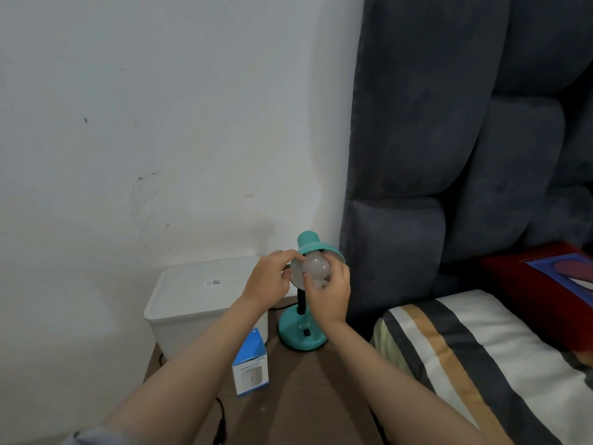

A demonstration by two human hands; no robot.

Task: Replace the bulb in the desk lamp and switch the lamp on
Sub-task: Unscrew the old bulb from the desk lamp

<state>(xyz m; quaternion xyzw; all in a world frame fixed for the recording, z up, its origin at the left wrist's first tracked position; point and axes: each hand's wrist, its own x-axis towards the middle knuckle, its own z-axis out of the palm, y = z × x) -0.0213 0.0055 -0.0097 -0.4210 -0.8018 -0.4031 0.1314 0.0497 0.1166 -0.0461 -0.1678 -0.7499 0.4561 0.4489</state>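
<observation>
Right hand: the right hand (327, 295) curls its fingers and thumb round the white bulb (313, 268), gripping it from below and from the right.
Left hand: the left hand (269, 277) pinches the left rim of the shade (317, 247) with thumb and fingertips, close beside the bulb.
Bulb: it sits in the mouth of the shade; whether it is seated in the socket I cannot tell.
Desk lamp: the teal desk lamp (301, 332) stands upright on the brown table (308, 387), its shade tipped toward the person, a black switch (307, 332) on its round base.
Bulb box: a blue and white box (251, 364) stands near the base, to its left.
Container: a white lidded container (199, 293) sits behind the box, against the wall (160, 123).
Cord: a black cord (220, 422) lies on the table's near left edge.
Right side: a dark padded headboard (449, 139), a striped pillow (481, 364), a red cushion (552, 284).
</observation>
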